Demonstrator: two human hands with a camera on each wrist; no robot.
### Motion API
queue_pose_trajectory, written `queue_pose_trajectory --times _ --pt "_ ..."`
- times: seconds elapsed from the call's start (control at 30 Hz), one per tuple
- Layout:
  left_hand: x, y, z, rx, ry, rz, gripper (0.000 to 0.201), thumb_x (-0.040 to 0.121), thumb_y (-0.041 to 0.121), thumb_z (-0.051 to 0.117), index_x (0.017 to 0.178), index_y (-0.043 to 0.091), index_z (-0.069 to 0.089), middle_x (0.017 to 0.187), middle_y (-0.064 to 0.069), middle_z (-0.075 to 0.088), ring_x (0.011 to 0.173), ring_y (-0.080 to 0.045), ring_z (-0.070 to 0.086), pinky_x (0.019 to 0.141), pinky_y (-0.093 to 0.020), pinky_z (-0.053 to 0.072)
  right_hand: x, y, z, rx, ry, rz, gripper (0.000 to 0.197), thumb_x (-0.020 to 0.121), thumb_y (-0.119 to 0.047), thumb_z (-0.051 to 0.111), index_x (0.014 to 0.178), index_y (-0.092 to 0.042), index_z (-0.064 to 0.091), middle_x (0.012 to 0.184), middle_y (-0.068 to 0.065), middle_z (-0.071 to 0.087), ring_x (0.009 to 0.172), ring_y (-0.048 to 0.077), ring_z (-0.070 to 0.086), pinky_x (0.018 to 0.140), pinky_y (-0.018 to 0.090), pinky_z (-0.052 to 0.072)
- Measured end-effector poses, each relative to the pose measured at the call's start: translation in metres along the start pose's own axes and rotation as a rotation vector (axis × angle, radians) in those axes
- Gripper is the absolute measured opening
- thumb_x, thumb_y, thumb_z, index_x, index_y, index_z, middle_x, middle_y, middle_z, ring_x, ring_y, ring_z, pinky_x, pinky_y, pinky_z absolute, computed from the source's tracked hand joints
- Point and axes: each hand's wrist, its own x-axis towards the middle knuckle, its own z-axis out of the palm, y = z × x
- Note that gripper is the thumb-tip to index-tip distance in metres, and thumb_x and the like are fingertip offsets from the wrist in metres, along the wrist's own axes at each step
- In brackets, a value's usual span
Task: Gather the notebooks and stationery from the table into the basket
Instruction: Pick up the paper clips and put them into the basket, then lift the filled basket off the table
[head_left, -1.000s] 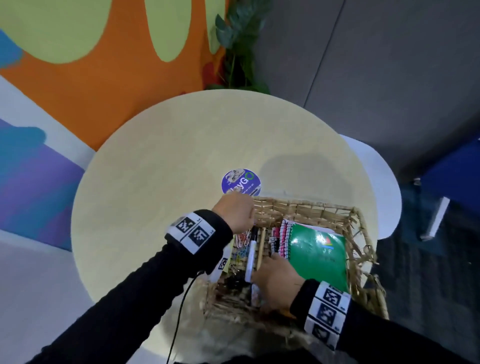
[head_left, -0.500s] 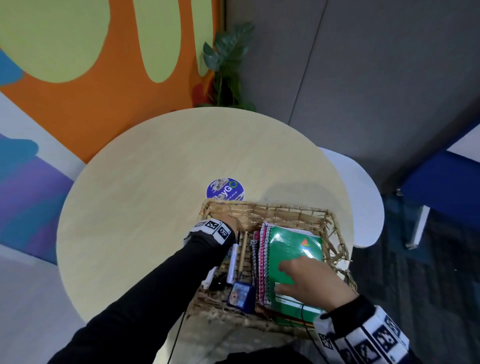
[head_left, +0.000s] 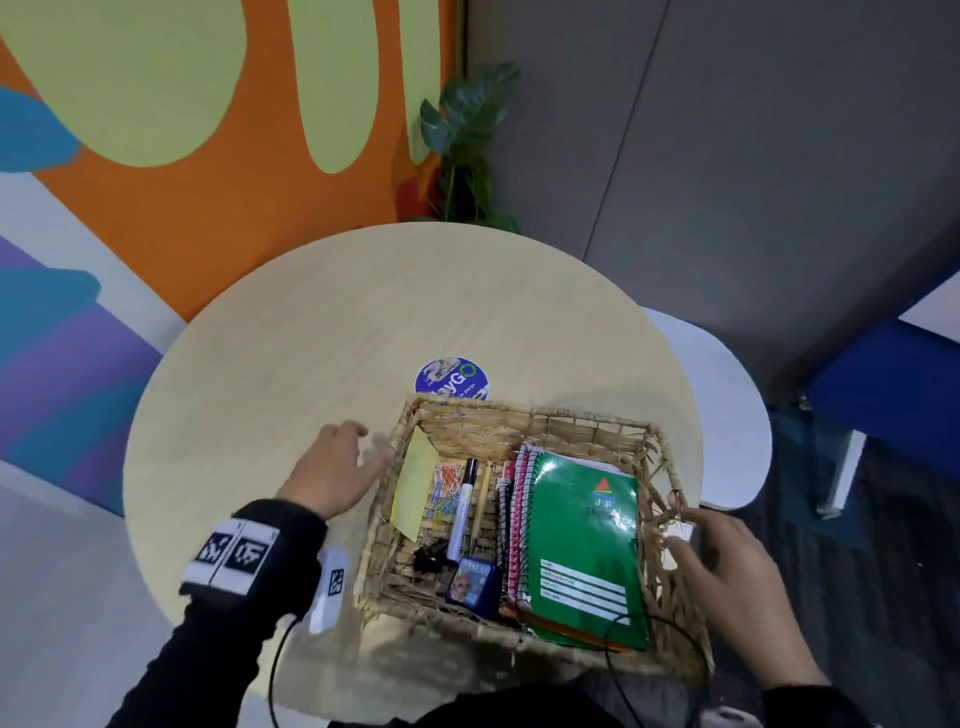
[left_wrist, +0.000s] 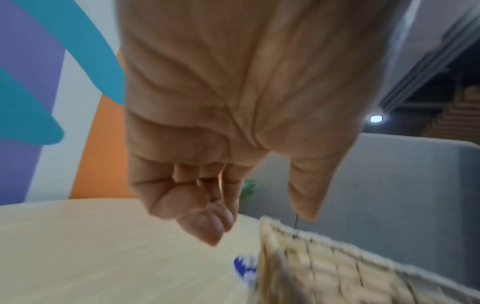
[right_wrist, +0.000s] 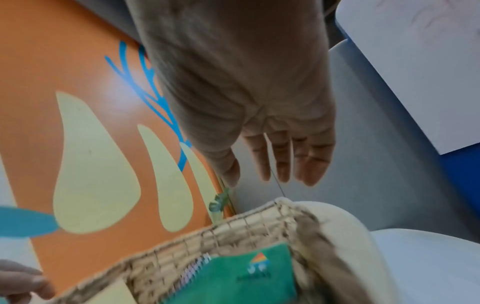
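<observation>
A wicker basket (head_left: 524, 415) sits at the near edge of the round table (head_left: 291, 364). Inside lie a green notebook (head_left: 582, 540) on spiral notebooks (head_left: 511, 519), a yellow sticky pad (head_left: 413, 483), coloured paper clips (head_left: 444, 488), a marker (head_left: 462, 509), a pencil (head_left: 480, 499), black binder clips (head_left: 428, 556) and a small blue box (head_left: 470, 579). My left hand (head_left: 337, 467) hovers just left of the basket, fingers loosely curled and empty (left_wrist: 207, 226). My right hand (head_left: 722, 561) is at the basket's right wall, fingers spread and holding nothing (right_wrist: 283, 162).
A round blue sticker (head_left: 451, 378) lies on the table just behind the basket. A potted plant (head_left: 462, 140) stands beyond the table by the orange wall. A white chair seat (head_left: 727, 405) is to the right.
Both hands have come out of the basket. The left moved to the table on its left side, the right lifted off the green notebook and went to the right wall.
</observation>
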Motion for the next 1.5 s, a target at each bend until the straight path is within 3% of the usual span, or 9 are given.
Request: queue_pose_trajectory --times 0.1,0.27,0.5,0.6,0.77,0.97,1.1,1.23,1.5 --pt "-0.017 -0.024 0.032 0.048 -0.165 -0.034 0.055 0.092 0.046 0.046 0.132 0.008 0.042 0.123 -0.014 0.055 0.102 -0.024 0.056 0.087 -0.030 0.043 -0.013 0.025 0.010 -0.092 -0.200 0.209 0.053 0.083 -0.044 0.064 0.124 -0.014 0.053 0.119 0.014 0.061 0.109 0.032 0.058 0.086 0.036 0.044" --pt "-0.041 -0.033 0.071 -0.054 -0.042 0.087 0.025 0.096 0.036 0.043 0.091 0.012 0.043 0.074 0.001 0.048 0.077 -0.024 0.051 0.066 -0.028 0.032 -0.036 0.037 0.029 0.064 -0.420 0.423 0.049 0.079 -0.059 0.060 0.114 -0.024 0.059 0.119 0.010 0.066 0.105 0.023 0.061 0.091 0.030 0.045" --pt "-0.052 -0.043 0.063 -0.177 0.089 0.191 0.019 0.088 0.041 0.029 0.079 0.025 0.032 0.070 0.007 0.040 0.067 -0.016 0.044 0.058 -0.015 0.032 -0.022 0.019 0.030 0.133 -0.323 0.227 0.013 0.086 -0.016 0.066 0.096 -0.022 0.066 0.096 -0.002 0.069 0.086 0.010 0.062 0.080 0.016 0.044" --pt "-0.052 -0.047 0.043 -0.240 0.205 0.195 0.026 0.093 0.028 0.040 0.071 0.031 0.025 0.070 0.007 0.040 0.064 -0.007 0.040 0.060 -0.018 0.034 -0.001 -0.006 0.029 0.163 -0.312 0.153 0.014 0.087 -0.020 0.064 0.084 -0.034 0.060 0.096 0.000 0.068 0.082 0.014 0.062 0.070 0.010 0.044" --pt "-0.036 -0.062 -0.002 -0.309 0.414 0.104 0.029 0.092 0.009 0.049 0.074 0.025 0.034 0.066 0.006 0.043 0.059 -0.009 0.042 0.056 -0.014 0.031 0.058 -0.066 0.030 0.271 -0.355 0.039 0.008 0.092 -0.024 0.055 0.087 -0.023 0.060 0.065 0.012 0.071 0.045 0.022 0.065 0.044 0.025 0.050" --pt "-0.003 -0.086 -0.049 -0.314 0.530 -0.003 0.015 0.093 0.005 0.047 0.081 0.008 0.039 0.068 -0.001 0.044 0.063 -0.023 0.042 0.054 -0.032 0.028 0.124 -0.132 0.059 0.425 -0.450 -0.022 0.016 0.095 -0.016 0.046 0.091 -0.013 0.062 0.070 0.011 0.063 0.053 0.020 0.058 0.052 0.029 0.048" --pt "0.019 -0.104 -0.063 -0.362 0.586 -0.107 0.014 0.093 0.005 0.046 0.081 0.008 0.039 0.067 0.001 0.044 0.063 -0.022 0.042 0.052 -0.016 0.028 0.170 -0.181 0.078 0.437 -0.461 -0.076 0.020 0.095 -0.014 0.043 0.088 -0.013 0.062 0.068 0.009 0.062 0.055 0.019 0.055 0.054 0.029 0.048" --pt "0.049 -0.125 -0.068 -0.448 0.615 -0.225 0.013 0.093 0.007 0.047 0.083 0.008 0.040 0.074 -0.010 0.051 0.068 -0.027 0.046 0.054 -0.032 0.029 0.215 -0.234 0.103 0.391 -0.458 -0.109 0.021 0.094 -0.012 0.041 0.083 -0.005 0.058 0.065 0.011 0.058 0.052 0.021 0.052 0.054 0.031 0.047" --pt "0.111 -0.156 -0.075 -0.569 0.718 -0.399 0.008 0.093 0.009 0.047 0.089 0.004 0.042 0.085 -0.013 0.050 0.075 -0.026 0.045 0.064 -0.033 0.033 0.301 -0.328 0.166 0.312 -0.468 -0.143 0.024 0.093 -0.011 0.037 0.091 0.003 0.057 0.068 0.012 0.058 0.056 0.023 0.054 0.057 0.031 0.046"
